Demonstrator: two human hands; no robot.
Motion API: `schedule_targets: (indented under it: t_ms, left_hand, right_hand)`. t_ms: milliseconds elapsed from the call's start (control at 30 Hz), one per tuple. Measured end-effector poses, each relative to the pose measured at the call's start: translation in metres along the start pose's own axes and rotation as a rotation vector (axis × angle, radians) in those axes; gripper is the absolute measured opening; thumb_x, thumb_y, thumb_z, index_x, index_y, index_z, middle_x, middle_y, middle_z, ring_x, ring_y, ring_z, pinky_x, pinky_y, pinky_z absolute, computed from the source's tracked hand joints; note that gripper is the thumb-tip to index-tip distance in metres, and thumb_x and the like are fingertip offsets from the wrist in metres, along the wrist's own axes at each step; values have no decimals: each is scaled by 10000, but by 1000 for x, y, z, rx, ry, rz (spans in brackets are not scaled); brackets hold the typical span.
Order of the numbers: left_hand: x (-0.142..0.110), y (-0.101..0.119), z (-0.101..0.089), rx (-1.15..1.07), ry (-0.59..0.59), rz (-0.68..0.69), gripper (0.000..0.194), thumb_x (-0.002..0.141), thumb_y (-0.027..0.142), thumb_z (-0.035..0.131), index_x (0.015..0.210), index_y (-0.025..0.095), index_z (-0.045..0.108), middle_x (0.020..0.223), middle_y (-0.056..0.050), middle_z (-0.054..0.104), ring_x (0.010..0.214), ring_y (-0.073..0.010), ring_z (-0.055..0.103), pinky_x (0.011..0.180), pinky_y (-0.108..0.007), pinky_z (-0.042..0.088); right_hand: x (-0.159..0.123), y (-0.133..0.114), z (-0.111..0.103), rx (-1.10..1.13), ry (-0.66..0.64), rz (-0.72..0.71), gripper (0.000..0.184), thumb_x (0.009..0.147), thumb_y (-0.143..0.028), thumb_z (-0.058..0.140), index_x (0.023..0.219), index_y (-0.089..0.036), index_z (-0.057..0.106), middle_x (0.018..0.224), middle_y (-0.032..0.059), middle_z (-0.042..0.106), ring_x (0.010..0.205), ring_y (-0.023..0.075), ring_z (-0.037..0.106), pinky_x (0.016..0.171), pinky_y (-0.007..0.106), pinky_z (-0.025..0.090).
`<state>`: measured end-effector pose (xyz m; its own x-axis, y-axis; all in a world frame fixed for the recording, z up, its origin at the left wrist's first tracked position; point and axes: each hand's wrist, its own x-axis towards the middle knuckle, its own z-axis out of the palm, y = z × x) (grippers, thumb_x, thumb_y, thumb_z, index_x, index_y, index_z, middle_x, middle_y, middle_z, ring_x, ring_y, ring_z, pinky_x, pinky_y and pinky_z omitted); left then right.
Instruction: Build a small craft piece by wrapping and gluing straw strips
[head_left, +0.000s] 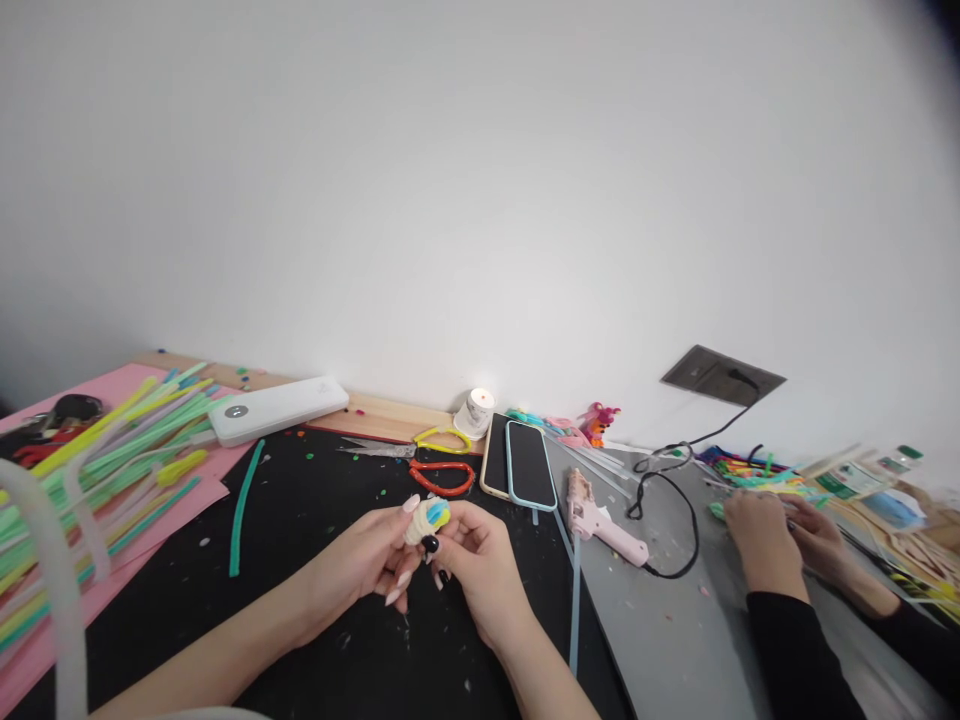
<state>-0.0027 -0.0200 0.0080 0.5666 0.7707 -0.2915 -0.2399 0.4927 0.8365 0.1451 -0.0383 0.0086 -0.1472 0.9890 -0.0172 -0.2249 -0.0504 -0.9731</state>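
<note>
Between my two hands, above the black mat (300, 660), is a small cream pipe-cleaner coil (420, 527) with blue and yellow bits at its upper right. My left hand (367, 560) pinches it from the left with the fingertips. From the other side, my right hand (480, 560) closes thumb and fingers on it, a black-painted thumbnail against its lower front. Part of the piece is hidden by the fingers. Just beyond my hands lie scissors (442, 480) with one red and one yellow handle, their blades spread.
Pipe cleaners (112, 500) cover pink sheets at left, near a white device (281, 410). A green strip (244, 510) lies on the mat. Phones (532, 465), a paper cup (474, 415) and a corded pink glue gun (600, 525) stand beyond. At right, another person's hands (765, 540) work.
</note>
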Motion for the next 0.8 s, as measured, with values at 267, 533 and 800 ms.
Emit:
schedule_targets:
  t_ms: [267,533,800]
  left_hand:
    - [-7,9,2,-45,122,124,268,800,423,615,782,157,583,714,4,624,669,-107,585,675,-252,519]
    - [-6,2,1,-66,166,153,236,744,319,701,915,188,603,854,-13,674,819,-138,619,762,-271,520]
    - [-3,3,-1,123,272,347,305,725,278,693,945,225,489,869,19,651,786,-155,629,743,-296,511]
  right_hand:
    - [1,3,1,-16,50,-7,206,649,-249,766,816,-161,683,564,-42,546,472,82,434,448,201,382]
    - [3,2,0,-24,77,-12,201,658,-261,752,809,-158,668,555,-61,490,459,74,397,444,205,382]
    - [4,2,-1,-31,113,-9,280,660,-238,734,912,-169,632,517,-80,499,428,74,395,427,200,388]
